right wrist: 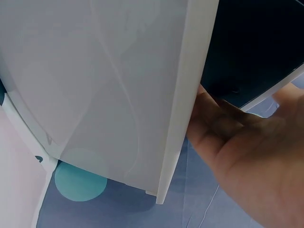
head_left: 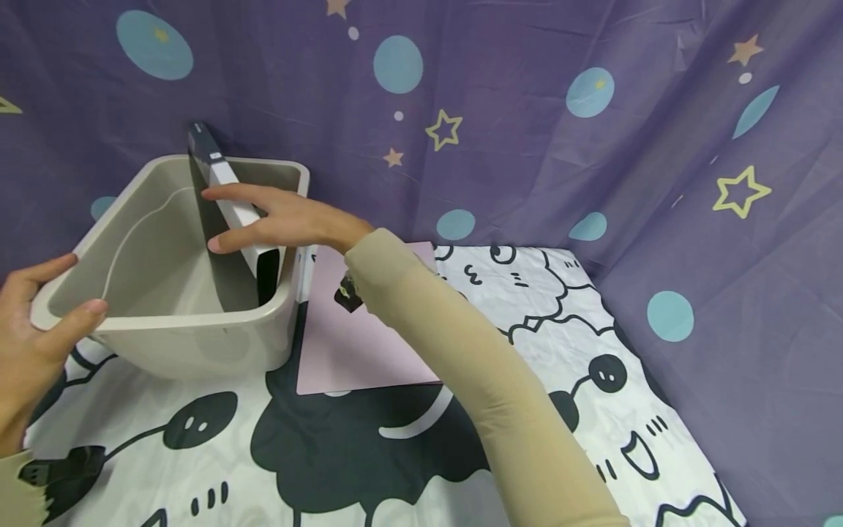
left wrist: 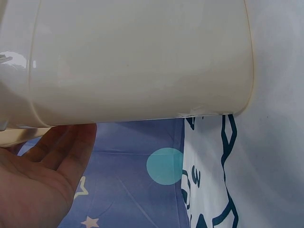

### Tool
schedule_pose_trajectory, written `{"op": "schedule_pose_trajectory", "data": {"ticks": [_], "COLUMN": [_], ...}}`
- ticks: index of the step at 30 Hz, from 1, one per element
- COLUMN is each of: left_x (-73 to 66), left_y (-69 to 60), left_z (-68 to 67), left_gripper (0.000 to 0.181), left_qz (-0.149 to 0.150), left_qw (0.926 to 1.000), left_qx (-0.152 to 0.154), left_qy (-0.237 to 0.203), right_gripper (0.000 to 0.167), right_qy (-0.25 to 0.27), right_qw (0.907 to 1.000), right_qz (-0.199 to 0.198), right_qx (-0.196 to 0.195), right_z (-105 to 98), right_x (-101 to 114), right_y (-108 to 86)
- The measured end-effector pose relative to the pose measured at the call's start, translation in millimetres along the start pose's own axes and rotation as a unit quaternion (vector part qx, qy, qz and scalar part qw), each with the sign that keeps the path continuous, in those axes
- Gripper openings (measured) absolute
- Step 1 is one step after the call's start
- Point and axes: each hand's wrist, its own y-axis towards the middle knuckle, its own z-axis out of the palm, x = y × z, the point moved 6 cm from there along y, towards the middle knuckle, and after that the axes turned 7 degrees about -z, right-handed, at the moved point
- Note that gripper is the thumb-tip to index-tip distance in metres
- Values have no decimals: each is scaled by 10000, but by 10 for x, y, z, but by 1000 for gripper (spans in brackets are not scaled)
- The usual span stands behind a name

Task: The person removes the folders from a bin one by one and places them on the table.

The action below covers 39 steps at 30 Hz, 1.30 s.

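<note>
A beige plastic bin [head_left: 197, 322] stands at the left on the patterned cloth. My left hand [head_left: 33, 329] grips its left rim, the thumb over the edge; in the left wrist view the fingers lie against the outer wall. A binder with dark covers and a black-and-white spine [head_left: 227, 176] leans upright inside the bin, its top above the rim. Reaching across from the right, my right hand [head_left: 283, 216] holds the binder around its spine. Some of its fingers are hidden behind the binder; the right wrist view shows them against the dark cover [right wrist: 251, 52].
Just right of the bin, a pink flat sheet or folder [head_left: 356, 344] lies on the black-and-white cartoon cloth [head_left: 197, 468]. A purple curtain with stars and dots [head_left: 500, 146] hangs close behind the bin and along the right side.
</note>
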Motion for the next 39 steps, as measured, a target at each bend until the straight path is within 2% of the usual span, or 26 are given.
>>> {"op": "schedule_pose_trajectory", "data": {"ticks": [7, 20, 24, 29, 33, 39], "left_x": [24, -1, -8, 0, 1, -7], "left_y": [1, 3, 12, 15, 10, 8], "left_z": [-14, 0, -4, -11, -9, -5], "left_gripper": [66, 66, 66, 66, 65, 64], "left_qz": [-23, 39, 44, -11, -18, -12], "left_qw": [10000, 9999, 9999, 9998, 9999, 9999], "left_qx": [70, 49, 64, 41, -2, -34], "left_qy": [-10, 85, 131, 170, 117, 97], "right_gripper": [72, 43, 47, 67, 66, 60], "right_qy": [-38, 459, 483, 154, 85, 113], "right_qw": [9998, 9977, 9971, 9977, 9976, 9979], "right_qz": [164, 392, 423, 620, 677, 608], "right_qx": [104, -298, -398, -233, -121, -209], "right_z": [-4, -34, -45, -26, -1, 2], "right_x": [6, -44, -74, -125, -146, -160], "right_y": [53, 116, 141, 153, 159, 157]}}
